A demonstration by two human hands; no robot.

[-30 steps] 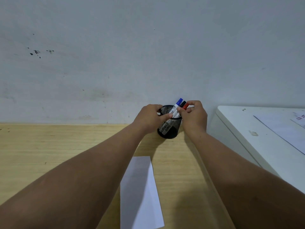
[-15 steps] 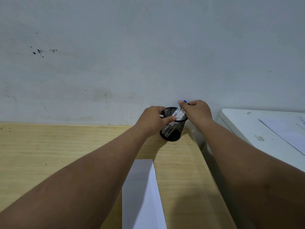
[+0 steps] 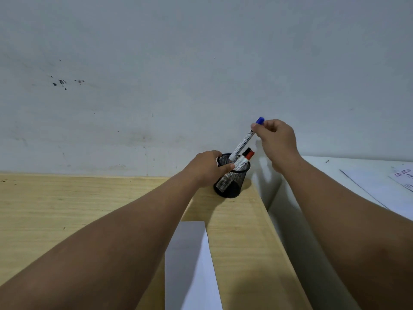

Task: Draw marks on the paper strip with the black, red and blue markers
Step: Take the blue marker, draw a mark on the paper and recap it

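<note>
A black mesh pen cup (image 3: 232,186) stands at the far right corner of the wooden table, against the wall. My left hand (image 3: 205,168) grips its rim and left side. My right hand (image 3: 276,142) pinches the blue-capped marker (image 3: 244,139) near its cap; the marker is tilted, lifted high, with its lower end just at the cup's mouth. The black-capped marker (image 3: 246,151) and the red-capped marker (image 3: 250,155) lean inside the cup. The white paper strip (image 3: 190,265) lies flat on the table between my forearms, running toward me.
The wooden table (image 3: 67,209) meets a grey wall at the back and ends at its right edge beside the cup. A lower white surface (image 3: 357,173) with printed sheets (image 3: 384,189) lies to the right across a gap.
My right hand has risen from the cup's rim and drawn the blue marker up and out of the cup. My left hand has kept its hold on the cup.
</note>
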